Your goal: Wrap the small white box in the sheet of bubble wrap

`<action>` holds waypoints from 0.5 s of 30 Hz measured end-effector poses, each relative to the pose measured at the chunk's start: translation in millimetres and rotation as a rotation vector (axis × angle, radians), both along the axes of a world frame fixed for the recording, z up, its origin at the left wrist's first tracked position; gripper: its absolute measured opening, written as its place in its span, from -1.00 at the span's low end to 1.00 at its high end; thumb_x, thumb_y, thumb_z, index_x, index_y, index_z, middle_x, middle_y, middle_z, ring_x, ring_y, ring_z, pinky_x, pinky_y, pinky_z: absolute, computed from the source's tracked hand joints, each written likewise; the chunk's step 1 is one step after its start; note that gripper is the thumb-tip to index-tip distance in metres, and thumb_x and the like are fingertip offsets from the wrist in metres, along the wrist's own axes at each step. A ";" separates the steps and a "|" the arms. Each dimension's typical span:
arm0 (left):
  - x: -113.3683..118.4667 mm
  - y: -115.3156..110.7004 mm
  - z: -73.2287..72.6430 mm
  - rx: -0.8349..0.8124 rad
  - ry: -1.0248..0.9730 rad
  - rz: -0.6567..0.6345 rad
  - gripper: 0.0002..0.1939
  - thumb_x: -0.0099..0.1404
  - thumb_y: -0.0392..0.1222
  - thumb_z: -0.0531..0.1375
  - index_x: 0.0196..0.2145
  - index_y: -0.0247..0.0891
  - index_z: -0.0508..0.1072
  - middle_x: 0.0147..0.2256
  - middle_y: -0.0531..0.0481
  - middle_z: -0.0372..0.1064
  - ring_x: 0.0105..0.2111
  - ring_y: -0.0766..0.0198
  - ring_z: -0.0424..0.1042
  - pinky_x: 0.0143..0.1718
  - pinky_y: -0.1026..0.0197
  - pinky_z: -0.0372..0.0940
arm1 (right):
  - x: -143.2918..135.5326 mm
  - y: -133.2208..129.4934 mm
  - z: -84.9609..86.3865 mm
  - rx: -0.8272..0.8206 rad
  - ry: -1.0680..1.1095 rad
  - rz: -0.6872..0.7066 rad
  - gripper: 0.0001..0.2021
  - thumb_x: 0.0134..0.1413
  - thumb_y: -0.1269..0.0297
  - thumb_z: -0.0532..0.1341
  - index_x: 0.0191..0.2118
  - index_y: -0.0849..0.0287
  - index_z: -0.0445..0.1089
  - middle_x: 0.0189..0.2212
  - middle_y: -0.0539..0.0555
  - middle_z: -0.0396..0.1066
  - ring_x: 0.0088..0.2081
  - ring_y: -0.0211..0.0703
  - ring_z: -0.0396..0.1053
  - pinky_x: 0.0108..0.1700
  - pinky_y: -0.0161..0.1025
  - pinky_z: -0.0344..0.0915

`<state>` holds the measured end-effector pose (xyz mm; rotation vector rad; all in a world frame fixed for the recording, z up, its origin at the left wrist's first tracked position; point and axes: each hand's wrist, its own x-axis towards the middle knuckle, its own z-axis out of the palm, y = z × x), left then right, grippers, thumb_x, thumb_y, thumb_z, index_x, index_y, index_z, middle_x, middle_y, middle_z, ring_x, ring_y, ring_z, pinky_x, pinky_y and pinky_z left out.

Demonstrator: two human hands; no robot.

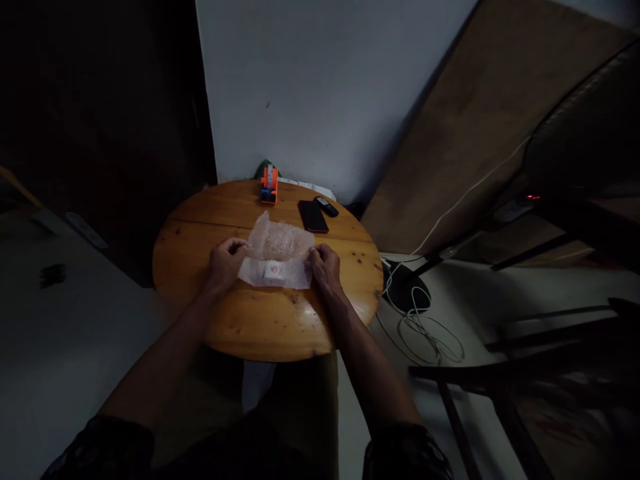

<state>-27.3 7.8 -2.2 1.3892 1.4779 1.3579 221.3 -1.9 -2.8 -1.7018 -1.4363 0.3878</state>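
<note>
A sheet of bubble wrap spreads across the middle of the wooden table, its far part raised and crumpled. On its near part rests a small white box with a reddish mark on top. My left hand pinches the sheet's left edge between thumb and fingers. At the opposite edge, my right hand grips the wrap with its fingers closed. The box lies between both hands, touched by neither.
The round wooden table stands against a wall. Toward its back are an orange tape dispenser, a dark smartphone and a small black remote or keypad phone. Pale cables coil on the floor at right, near a dark chair.
</note>
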 end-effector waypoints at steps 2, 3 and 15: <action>-5.8 3.2 -1.1 -0.032 0.061 0.060 -0.76 0.07 -0.16 0.16 -0.31 -0.28 0.52 -0.44 0.01 0.46 -0.42 0.22 0.40 -0.35 0.25 0.27 | 0.0 -0.1 3.1 -0.053 -0.122 -0.058 -0.80 0.16 0.15 0.10 -0.35 0.10 0.39 -0.38 0.08 0.49 -0.30 -0.05 0.40 -0.26 -0.22 0.23; -8.2 4.6 -1.9 -0.049 0.100 0.074 -0.75 0.06 -0.19 0.16 -0.30 -0.28 0.52 -0.44 0.01 0.46 -0.43 0.22 0.40 -0.35 0.24 0.27 | -0.6 -0.4 4.5 -0.089 -0.177 -0.077 -0.82 0.18 0.18 0.11 -0.31 0.10 0.42 -0.35 0.10 0.51 -0.28 -0.03 0.42 -0.24 -0.20 0.24; -5.4 -2.1 4.7 0.203 0.318 -0.123 -0.64 0.22 -0.10 0.12 -0.09 -0.28 0.52 -0.08 -0.15 0.52 -0.08 0.07 0.46 -0.03 0.07 0.38 | -7.8 -14.7 24.2 0.087 0.166 0.240 -0.63 0.19 0.01 0.17 -0.06 0.17 0.45 -0.16 0.15 0.55 -0.15 -0.05 0.48 -0.14 -0.16 0.37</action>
